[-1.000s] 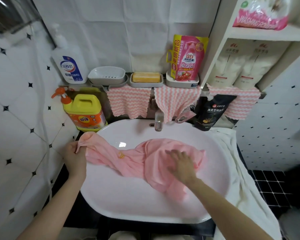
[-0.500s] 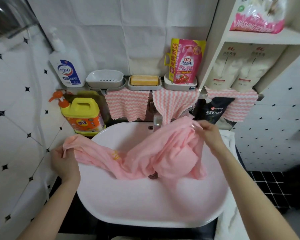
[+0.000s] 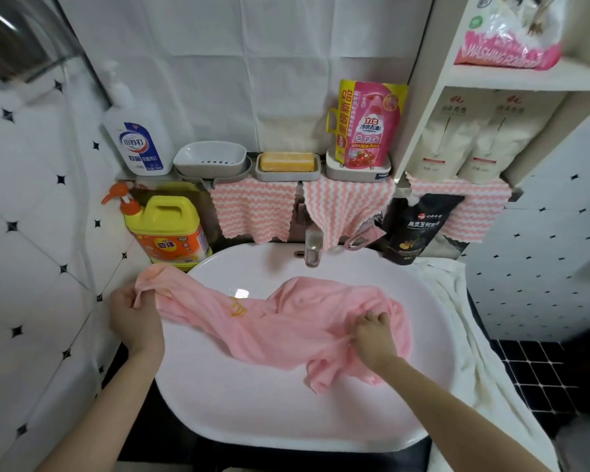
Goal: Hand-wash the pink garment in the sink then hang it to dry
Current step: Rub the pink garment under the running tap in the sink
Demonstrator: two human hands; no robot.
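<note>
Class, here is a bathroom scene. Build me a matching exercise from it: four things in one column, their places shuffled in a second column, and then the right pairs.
Column A
1. pink garment
2. soap bar
3. yellow jug
4. washing powder bag

Column B
a. on the top shelf at the right
b. lying in the sink
c. in a grey dish on the back ledge
d. standing left of the tap

Pairs: 1-b, 2-c, 3-d, 4-a
</note>
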